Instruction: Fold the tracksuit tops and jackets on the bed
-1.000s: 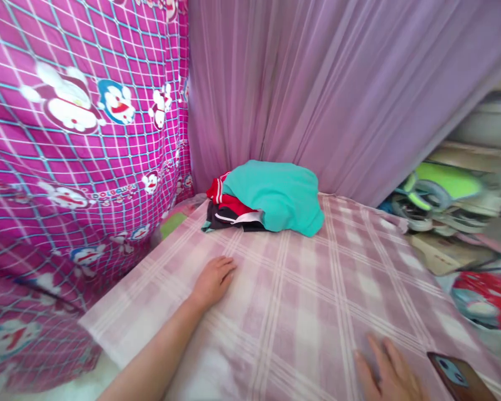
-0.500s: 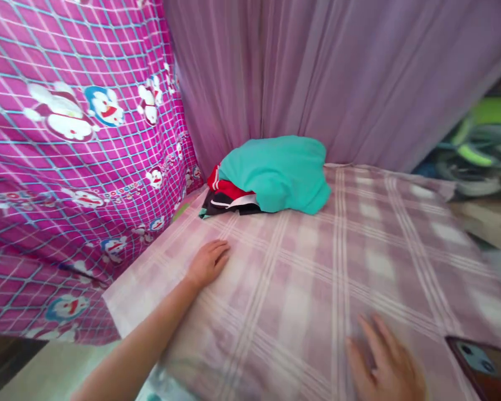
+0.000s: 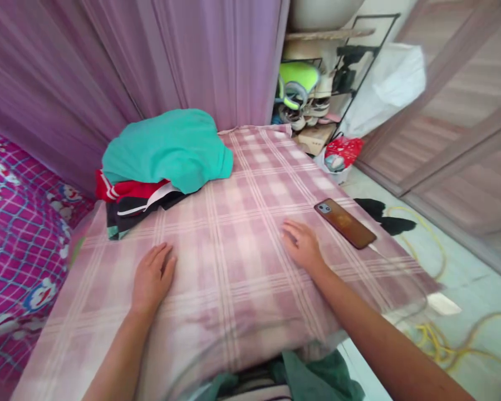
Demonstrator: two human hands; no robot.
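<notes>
My left hand (image 3: pixel 153 278) rests palm down on the plaid cloth (image 3: pixel 242 267) that covers the table, its fingers stretched out and holding nothing. Just beyond it lies a pile of folded clothes: a turquoise garment (image 3: pixel 171 147) on top, a red garment (image 3: pixel 136 189) with white stripes below, and a black garment (image 3: pixel 129 211) with a white line at the bottom. My right hand (image 3: pixel 303 243) lies on the cloth too, fingers extended and a little apart. To its right is a phone (image 3: pixel 345 223) in a brown case, back up, with a cable plugged in.
A purple curtain (image 3: pixel 183 55) hangs behind the table, and pink patterned fabric (image 3: pixel 20 239) hangs at left. On the far right stand a shoe rack (image 3: pixel 353 72), a red bag (image 3: pixel 344 150) and a wooden door (image 3: pixel 455 111). Yellow cable (image 3: pixel 438 348) lies on the floor.
The view has swung to the right, so the clothes pile sits farther left and the phone shows whole. My right hand appears farther forward on the cloth. Both hands stay empty.
</notes>
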